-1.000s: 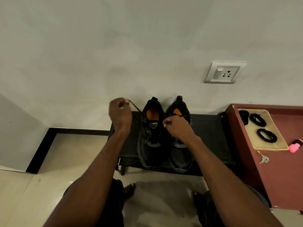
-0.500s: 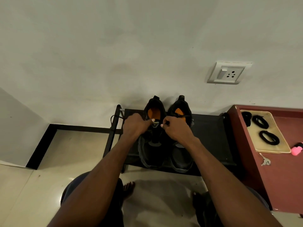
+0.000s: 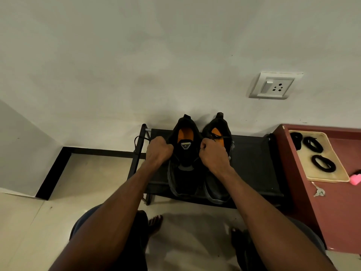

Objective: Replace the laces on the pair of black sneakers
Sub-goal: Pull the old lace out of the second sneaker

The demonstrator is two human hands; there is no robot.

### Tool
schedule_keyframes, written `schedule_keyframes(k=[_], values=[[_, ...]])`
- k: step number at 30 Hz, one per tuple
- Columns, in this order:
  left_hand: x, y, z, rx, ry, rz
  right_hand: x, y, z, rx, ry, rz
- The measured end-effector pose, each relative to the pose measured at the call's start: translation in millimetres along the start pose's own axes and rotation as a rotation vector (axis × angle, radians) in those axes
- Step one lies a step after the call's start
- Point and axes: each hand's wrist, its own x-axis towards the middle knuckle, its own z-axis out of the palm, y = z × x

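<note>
Two black sneakers with orange insoles stand side by side on a low black rack (image 3: 254, 163), toes toward me. The left sneaker (image 3: 184, 173) sits between my hands. My left hand (image 3: 158, 150) is fisted at its left collar, gripping a black lace whose loose end (image 3: 139, 140) loops out over the rack's left post. My right hand (image 3: 213, 155) is fisted at the shoe's right side, gripping the other lace end, and partly covers the right sneaker (image 3: 220, 137). That shoe's lace lies loose over its opening.
A maroon cabinet (image 3: 332, 212) stands right of the rack, carrying a beige tray (image 3: 340, 173) with coiled black laces (image 3: 323, 163), a key (image 3: 319, 191) and a pink object (image 3: 355, 178). A wall socket (image 3: 273, 86) is above. My bare feet are on the tiled floor.
My left hand came back from out left and now sits at the left sneaker's collar. Both fists have moved apart to either side of the tongue.
</note>
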Motion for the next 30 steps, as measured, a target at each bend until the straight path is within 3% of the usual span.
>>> schedule_keyframes(k=[7,11,16,21,23,26,30], values=[[-14,7,26,0.003,0.144,0.292,5,6,-2,0.004,-0.041,-0.035],[-16,12,37,0.046,-0.014,0.443,6,8,-3,0.003,-0.063,-0.049],[-16,9,43,0.574,-0.213,0.568,6,3,-1,-0.006,-0.044,-0.061],[-19,16,34,0.535,-0.243,0.615,5,2,-1,-0.003,-0.039,-0.063],[-17,13,35,0.352,-0.237,0.593,5,1,-1,-0.002,-0.042,-0.051],[-16,10,33,-0.165,-0.172,0.395,3,2,-1,0.003,-0.033,-0.036],[-20,15,24,-0.984,0.018,-0.250,4,4,-3,0.043,0.009,-0.014]])
